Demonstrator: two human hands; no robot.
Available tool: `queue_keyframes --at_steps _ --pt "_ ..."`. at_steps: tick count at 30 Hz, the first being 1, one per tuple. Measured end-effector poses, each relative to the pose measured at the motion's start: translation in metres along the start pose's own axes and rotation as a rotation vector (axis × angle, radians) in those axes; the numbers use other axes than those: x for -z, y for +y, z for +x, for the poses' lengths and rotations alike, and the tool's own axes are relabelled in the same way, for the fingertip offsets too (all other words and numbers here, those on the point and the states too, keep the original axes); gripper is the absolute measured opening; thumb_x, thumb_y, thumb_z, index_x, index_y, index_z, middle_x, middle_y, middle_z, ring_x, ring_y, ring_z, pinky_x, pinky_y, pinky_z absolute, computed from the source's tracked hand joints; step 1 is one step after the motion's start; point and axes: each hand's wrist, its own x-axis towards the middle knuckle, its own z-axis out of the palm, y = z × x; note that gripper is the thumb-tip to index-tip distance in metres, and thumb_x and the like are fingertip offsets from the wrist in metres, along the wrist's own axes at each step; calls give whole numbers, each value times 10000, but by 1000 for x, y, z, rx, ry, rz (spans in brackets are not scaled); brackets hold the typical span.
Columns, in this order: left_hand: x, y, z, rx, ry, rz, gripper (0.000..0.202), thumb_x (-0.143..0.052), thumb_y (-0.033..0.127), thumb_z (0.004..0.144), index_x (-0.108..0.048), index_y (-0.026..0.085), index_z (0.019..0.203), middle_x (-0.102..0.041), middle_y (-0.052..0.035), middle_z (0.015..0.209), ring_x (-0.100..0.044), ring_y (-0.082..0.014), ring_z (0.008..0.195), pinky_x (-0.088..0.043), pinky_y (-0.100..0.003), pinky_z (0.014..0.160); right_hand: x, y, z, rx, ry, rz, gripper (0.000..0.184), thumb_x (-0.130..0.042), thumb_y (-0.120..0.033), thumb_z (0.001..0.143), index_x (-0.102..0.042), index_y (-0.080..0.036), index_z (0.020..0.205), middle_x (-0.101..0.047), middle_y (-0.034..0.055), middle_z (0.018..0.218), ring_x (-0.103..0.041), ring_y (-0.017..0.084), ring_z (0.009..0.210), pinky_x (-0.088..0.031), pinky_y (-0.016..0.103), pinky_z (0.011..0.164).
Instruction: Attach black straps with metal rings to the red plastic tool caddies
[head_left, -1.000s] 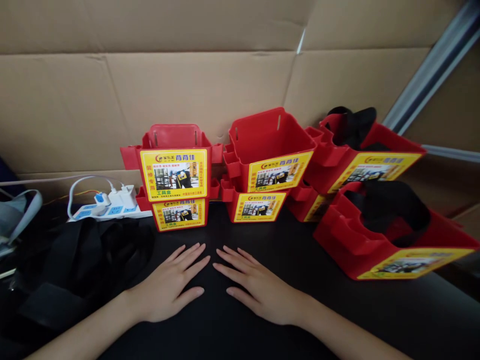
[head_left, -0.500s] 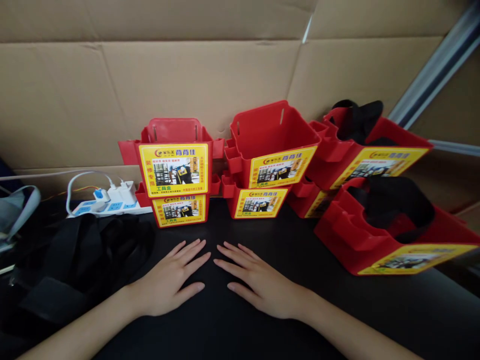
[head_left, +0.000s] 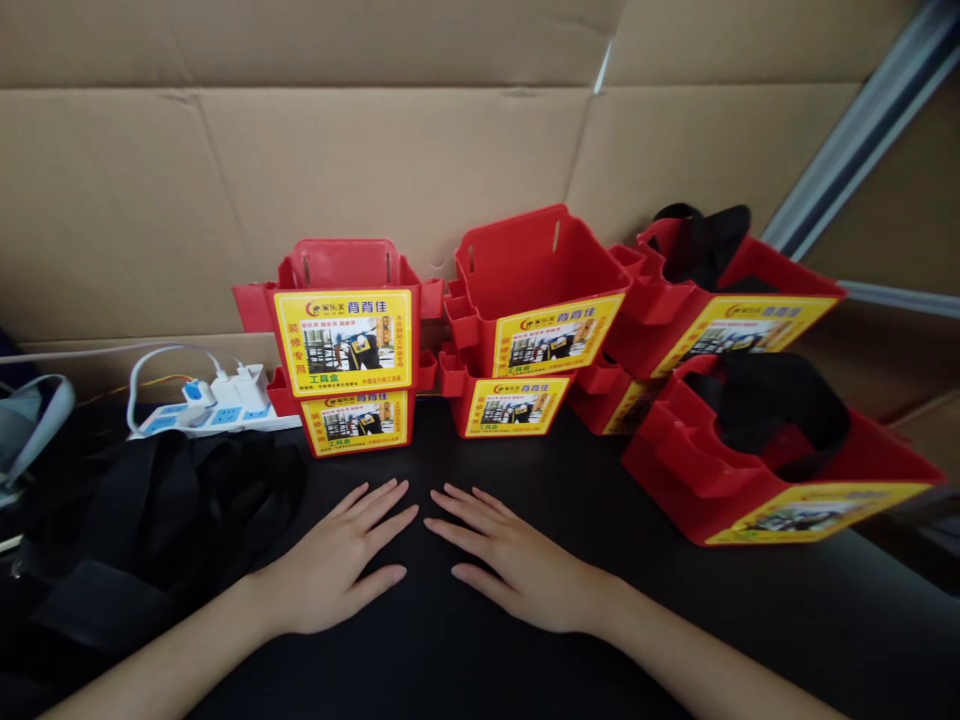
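Observation:
My left hand and my right hand lie flat, palms down, side by side on the black table, fingers stretched out and holding nothing. Just beyond the fingertips stand red plastic tool boxes with yellow labels. One stacked pair is behind my left hand. A second stacked pair is behind my right hand. More red boxes sit to the right, two of them holding black straps.
A heap of black straps or cloth lies at the left. A white power strip with plugged chargers and cables sits behind it. A cardboard wall closes the back. A metal rail runs at the upper right.
None in the hands or boxes; only the camera view has shifted slightly.

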Motion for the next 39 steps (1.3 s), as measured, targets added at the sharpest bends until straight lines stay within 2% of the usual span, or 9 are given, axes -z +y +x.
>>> queue_keyframes --at_steps 13,19,26,30,33,36,37,38,39 --pt "-1 1 -1 -4 34 -11 537 -381 454 911 -291 257 1403 -271 -91 1479 -231 -246 1364 -247 -500 1088 5 1 -2 9 -18 17 446 -355 -369 936 -359 -293 1376 -233 22 1488 -181 176 1381 -160 446 1130" --pt "-1 -1 0 -7 -8 5 546 -370 459 913 -274 253 1409 -250 -98 1486 -223 -242 1367 -242 -504 1087 7 0 -2 14 -11 18 442 -353 -373 936 -369 -292 1370 -251 25 1481 -189 182 1379 -169 458 1125" --pt "-3 -1 -1 -19 33 -19 538 -396 438 910 -284 259 1405 -256 -90 1485 -229 -246 1364 -239 -507 1088 5 0 -2 20 -6 20 453 -367 -373 930 -366 -285 1374 -256 32 1481 -200 185 1377 -184 451 1121" --pt "-3 0 -1 -1 30 -3 528 -359 448 919 -275 268 1408 -239 -88 1491 -225 -244 1366 -251 -505 1084 9 1 -2 39 38 -105 368 -369 -324 926 -504 -283 1267 -389 5 1417 -299 179 1338 -260 425 1099" --pt "-3 0 -1 13 9 23 517 -323 457 927 -284 266 1406 -238 -95 1492 -214 -241 1369 -262 -504 1079 37 6 -3 25 287 -356 325 -365 -223 903 -583 -245 1143 -468 27 1352 -317 202 1327 -274 444 1081" --pt "-3 -1 0 3 -4 46 521 -316 468 925 -285 268 1406 -256 -99 1486 -203 -235 1373 -262 -497 1081 89 14 -2 -55 702 -633 376 -401 -215 869 -500 -195 1232 -379 91 1409 -205 247 1371 -254 486 1069" --pt "-3 -1 0 2 -5 52 522 -316 468 926 -284 267 1406 -260 -101 1484 -202 -234 1373 -262 -497 1081 109 17 -1 -89 794 -709 426 -429 -239 857 -448 -186 1279 -328 101 1438 -172 268 1378 -245 507 1063" --pt "-2 -1 0 2 -6 56 523 -314 469 926 -283 266 1407 -263 -103 1483 -201 -233 1373 -260 -497 1082 128 22 1 -118 847 -780 478 -460 -266 842 -410 -178 1309 -300 114 1450 -155 295 1378 -223 535 1056" --pt "-2 -1 0 4 -5 55 523 -311 470 926 -284 264 1406 -266 -105 1481 -200 -232 1374 -256 -499 1083 145 27 3 -126 837 -845 505 -479 -281 830 -399 -166 1315 -328 130 1431 -181 318 1366 -195 561 1052"
